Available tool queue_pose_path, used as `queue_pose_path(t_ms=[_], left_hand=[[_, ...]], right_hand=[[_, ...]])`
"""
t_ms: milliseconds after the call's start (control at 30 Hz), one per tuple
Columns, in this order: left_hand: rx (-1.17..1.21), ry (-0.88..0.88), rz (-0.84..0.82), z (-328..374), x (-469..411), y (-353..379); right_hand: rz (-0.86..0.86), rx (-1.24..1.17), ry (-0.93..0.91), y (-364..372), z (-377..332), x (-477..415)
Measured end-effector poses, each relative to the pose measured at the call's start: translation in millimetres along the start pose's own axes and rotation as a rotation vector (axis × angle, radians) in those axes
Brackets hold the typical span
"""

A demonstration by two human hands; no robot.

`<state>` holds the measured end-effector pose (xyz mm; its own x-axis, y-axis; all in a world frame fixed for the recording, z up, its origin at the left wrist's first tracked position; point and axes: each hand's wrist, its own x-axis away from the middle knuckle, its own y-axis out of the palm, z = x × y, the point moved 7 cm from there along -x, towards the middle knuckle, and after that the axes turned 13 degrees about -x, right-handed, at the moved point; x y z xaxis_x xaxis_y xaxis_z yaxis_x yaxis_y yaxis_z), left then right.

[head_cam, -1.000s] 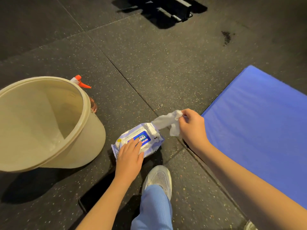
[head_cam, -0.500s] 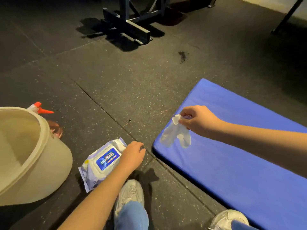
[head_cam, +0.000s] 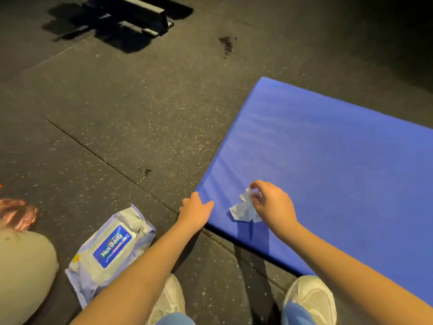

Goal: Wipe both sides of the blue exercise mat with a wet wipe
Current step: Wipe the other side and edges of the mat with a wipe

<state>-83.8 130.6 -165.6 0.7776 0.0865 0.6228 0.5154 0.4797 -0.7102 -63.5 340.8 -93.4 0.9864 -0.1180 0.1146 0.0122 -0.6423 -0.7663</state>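
Starting only: crumpled white wet wipe pinched in right hand at near corner of flat blue padded exercise mat; left hand loose on corner edge. Judging both sides unwiped.

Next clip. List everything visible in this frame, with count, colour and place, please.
exercise mat: one, blue, flat on the floor, right
wet wipe: one, white, crumpled, over the mat's near corner
wipes pack: one, pale lilac with blue label, on the floor left of the mat
bucket: one, beige, bottom-left, cut off
bottle: one, coppery brown, beyond the bucket, mostly out of frame
metal frame base: one, dark, top
stain: one, black, on the floor beyond the mat
floor: dark speckled tiles
shoes: two, white, bottom edge
trouser legs: two, light blue, bottom edge
left hand: rests on the mat's near corner
right hand: pinches the wet wipe
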Motion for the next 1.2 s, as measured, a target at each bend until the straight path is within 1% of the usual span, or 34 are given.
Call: queue_pose_path(t_ms=[67,100,200,267,333,400,433,533,600,667,833,967,1200], left_hand=[[0.039,-0.055,0.047,-2,-4,-12],[0.098,-0.054,0.050,-3,-9,-17],[0.283,-0.020,-0.013,-1,-16,-26],[0.389,-0.041,-0.059,1,-15,-25],[0.443,-0.042,-0.081,8,-10,-27],[0.404,-0.019,-0.072,16,-7,-33],[0.394,-0.017,-0.064,19,-6,-37],[0.362,0.003,-0.041,31,4,-50],[0.328,0.029,-0.016,41,9,-57],[0.232,0.052,0.037,52,19,-70],[0.193,0.094,0.128,70,36,-101],[0.212,0.163,0.152,83,60,-116],[0.214,0.160,0.114,78,77,-109]], right_hand=[[-0.055,0.034,-0.057,16,6,7],[-0.077,0.042,-0.100,23,8,11],[-0.082,0.058,-0.224,34,5,23],[-0.068,0.039,-0.256,33,4,31],[-0.122,-0.003,-0.244,31,2,41],[-0.203,0.003,-0.222,31,3,54],[-0.242,0.048,-0.219,35,6,60],[-0.325,0.269,-0.166,38,13,70],[-0.245,0.305,-0.122,31,14,70],[-0.152,0.269,-0.137,19,8,68],[-0.104,0.138,-0.265,-15,-11,60],[-0.113,0.096,-0.292,-50,-20,60],[-0.254,0.229,-0.305,-77,-29,70]])
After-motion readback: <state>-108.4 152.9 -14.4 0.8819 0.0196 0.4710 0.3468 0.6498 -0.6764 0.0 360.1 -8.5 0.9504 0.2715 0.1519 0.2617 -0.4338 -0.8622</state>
